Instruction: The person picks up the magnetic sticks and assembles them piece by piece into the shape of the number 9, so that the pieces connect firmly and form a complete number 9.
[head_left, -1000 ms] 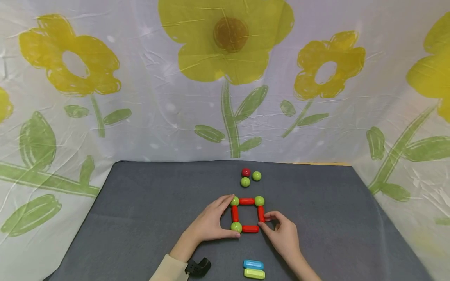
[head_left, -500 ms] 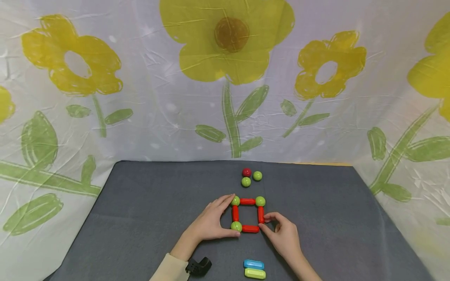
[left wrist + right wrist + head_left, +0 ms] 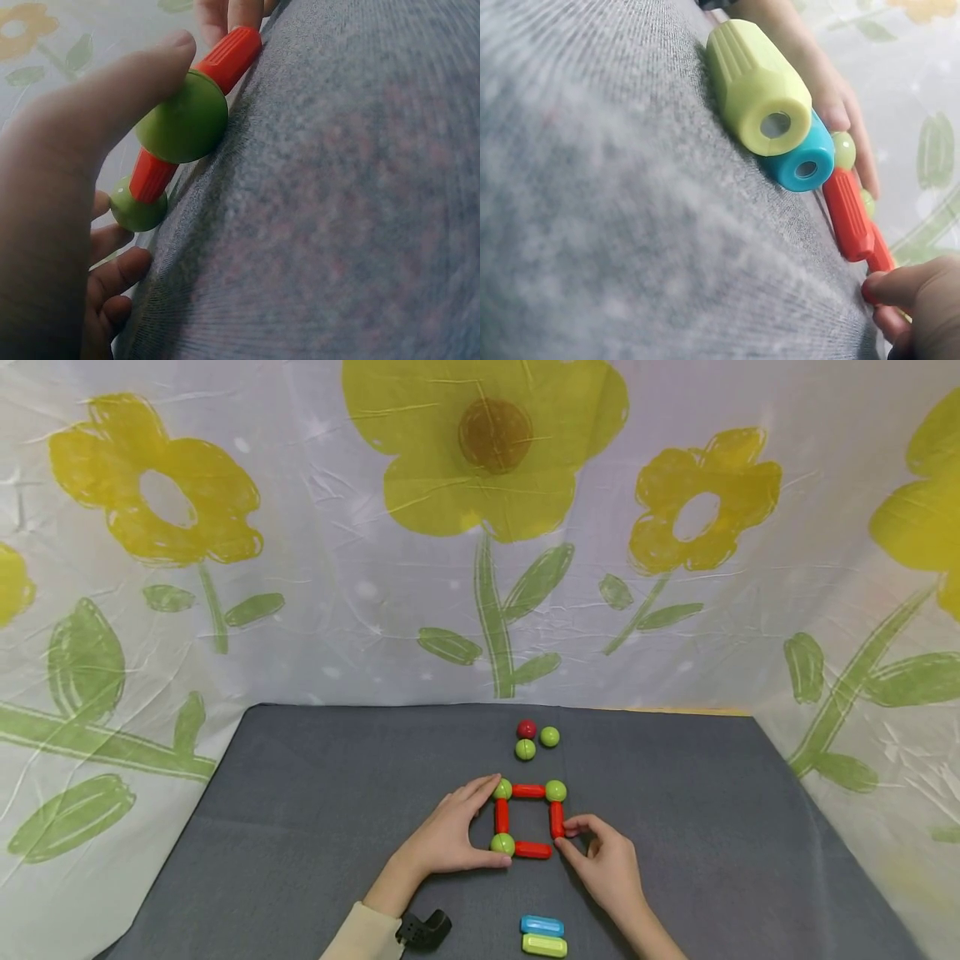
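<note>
An open-cornered square of red rods and green balls lies on the dark cloth. My left hand (image 3: pixel 444 837) spans its left side, thumb against the near-left green ball (image 3: pixel 502 845) and fingertips at the far-left green ball (image 3: pixel 503 789). Between those balls runs the left red rod (image 3: pixel 502 816). My right hand (image 3: pixel 606 864) pinches the near end of the right red rod (image 3: pixel 557 820), whose far end meets the far-right green ball (image 3: pixel 555 791). The near red rod (image 3: pixel 533 851) extends from the near-left ball and ends just short of the pinched rod, without a ball there.
Behind the square sit a red ball (image 3: pixel 527 728) and two loose green balls, one green ball (image 3: pixel 550 737) farther right. In front lie a blue rod (image 3: pixel 542 926) and a yellow-green rod (image 3: pixel 545 945), side by side. A flowered sheet (image 3: pixel 337 610) hangs behind the table.
The near red rod and near-left ball have shifted slightly left, with the rod's free end a little nearer me. Both hands have stayed almost still.
</note>
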Tool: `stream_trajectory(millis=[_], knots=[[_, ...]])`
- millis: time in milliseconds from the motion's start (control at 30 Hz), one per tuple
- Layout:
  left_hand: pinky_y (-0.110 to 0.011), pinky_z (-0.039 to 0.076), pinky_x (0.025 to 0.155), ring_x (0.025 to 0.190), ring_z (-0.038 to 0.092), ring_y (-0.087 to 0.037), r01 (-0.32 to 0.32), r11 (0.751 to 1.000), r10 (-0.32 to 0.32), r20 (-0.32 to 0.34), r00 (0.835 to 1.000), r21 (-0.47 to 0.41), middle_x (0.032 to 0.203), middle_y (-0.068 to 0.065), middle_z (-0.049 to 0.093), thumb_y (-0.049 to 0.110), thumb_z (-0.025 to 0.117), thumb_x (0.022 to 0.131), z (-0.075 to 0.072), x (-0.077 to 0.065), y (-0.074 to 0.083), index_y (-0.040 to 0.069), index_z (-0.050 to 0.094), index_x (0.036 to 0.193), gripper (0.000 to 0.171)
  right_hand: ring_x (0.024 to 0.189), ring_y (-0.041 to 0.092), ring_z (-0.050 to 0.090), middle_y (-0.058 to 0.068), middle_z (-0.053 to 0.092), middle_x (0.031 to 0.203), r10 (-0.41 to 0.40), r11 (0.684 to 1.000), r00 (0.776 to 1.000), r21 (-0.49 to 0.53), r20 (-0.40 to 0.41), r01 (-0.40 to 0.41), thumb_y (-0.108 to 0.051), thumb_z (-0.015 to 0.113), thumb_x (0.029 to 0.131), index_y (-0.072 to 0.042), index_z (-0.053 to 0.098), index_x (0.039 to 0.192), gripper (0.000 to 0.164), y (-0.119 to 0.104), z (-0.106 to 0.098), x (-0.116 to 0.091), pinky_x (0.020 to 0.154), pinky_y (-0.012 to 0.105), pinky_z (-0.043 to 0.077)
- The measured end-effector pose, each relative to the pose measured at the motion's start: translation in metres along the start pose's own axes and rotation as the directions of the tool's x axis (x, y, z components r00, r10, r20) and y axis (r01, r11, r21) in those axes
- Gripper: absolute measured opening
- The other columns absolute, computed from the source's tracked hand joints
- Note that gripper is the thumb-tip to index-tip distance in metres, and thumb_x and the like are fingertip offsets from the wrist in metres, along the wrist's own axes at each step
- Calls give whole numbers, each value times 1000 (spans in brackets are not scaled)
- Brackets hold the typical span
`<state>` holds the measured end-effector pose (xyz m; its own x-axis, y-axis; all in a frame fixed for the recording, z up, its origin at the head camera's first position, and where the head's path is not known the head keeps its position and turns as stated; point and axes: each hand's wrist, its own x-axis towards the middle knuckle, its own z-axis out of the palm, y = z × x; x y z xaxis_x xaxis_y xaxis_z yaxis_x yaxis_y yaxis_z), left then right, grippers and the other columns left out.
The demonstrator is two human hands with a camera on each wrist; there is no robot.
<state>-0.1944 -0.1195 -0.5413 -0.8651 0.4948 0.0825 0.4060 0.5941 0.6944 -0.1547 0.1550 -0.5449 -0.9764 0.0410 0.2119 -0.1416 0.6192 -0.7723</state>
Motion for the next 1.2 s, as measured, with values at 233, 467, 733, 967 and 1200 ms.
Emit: stream_trajectory(millis=[233,467,733,967,1200], knots=[[-73,26,119,156,35,-33,5,1000,-5,15,1000,9,172,-2,32,66,86,79,1,0,-1,19,29,170,117,39,3,32,-3,76,92,33,996,999,83,11,-34,-17,92,85,-19,78,98,19,2,-3,3,41,21,28],[-71,28,120,154,38,-33,2,1000,-2,16,1000,19,171,-2,34,67,85,80,1,2,-1,18,31,169,115,38,3,33,-2,76,94,9,987,1000,161,23,-12,-20,90,87,-17,79,101,18,-3,-7,13,40,23,30],[-69,27,121,155,37,-30,9,1000,-9,33,999,13,172,0,33,67,85,80,0,3,1,20,30,170,115,40,5,33,2,78,100,-77,982,997,171,-25,80,-15,89,88,-12,80,110,24,-13,-9,40,41,23,30],[-73,26,120,156,36,-31,7,1000,-7,29,1000,4,172,-1,33,67,84,80,-2,1,1,20,30,170,114,37,3,28,8,80,109,-108,981,994,160,9,105,-18,88,90,-7,79,122,35,-29,-5,73,41,23,29],[-72,27,120,156,35,-30,1,1000,-2,22,1000,10,172,1,32,69,83,80,0,2,-1,21,30,170,115,58,17,64,11,80,112,-72,994,997,83,32,70,-20,88,90,-6,78,126,40,-43,10,104,60,30,52]])
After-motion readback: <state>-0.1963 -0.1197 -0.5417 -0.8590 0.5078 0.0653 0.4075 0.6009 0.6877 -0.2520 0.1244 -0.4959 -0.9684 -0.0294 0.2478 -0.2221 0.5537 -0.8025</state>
